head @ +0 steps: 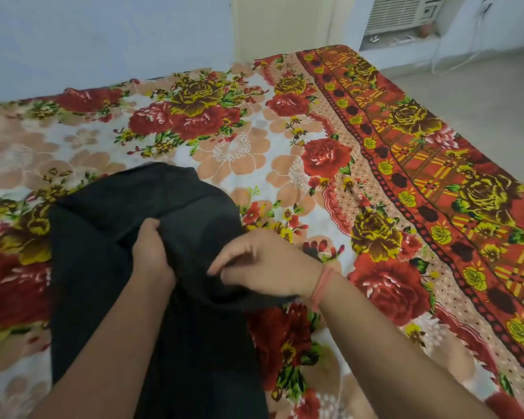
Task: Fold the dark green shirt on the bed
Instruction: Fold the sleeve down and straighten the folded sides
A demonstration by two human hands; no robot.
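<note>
The dark green shirt (109,225), almost black in this light, lies bunched on the flowered bed sheet (285,164) at lower left and runs down past the frame's bottom edge. My left hand (150,252) grips a raised fold near the shirt's middle, fingers curled over the cloth. My right hand (263,264), with an orange thread band at the wrist, pinches the shirt's right edge between thumb and fingers. The two hands are close together, with a hump of cloth between them. My forearms hide the shirt's lower part.
The bed's right edge (496,164) has a red and yellow border, with bare floor (481,95) beyond it. A pale wall (103,40) runs behind the bed. An air cooler (403,13) sits in the wall at top right, with a cable hanging next to it.
</note>
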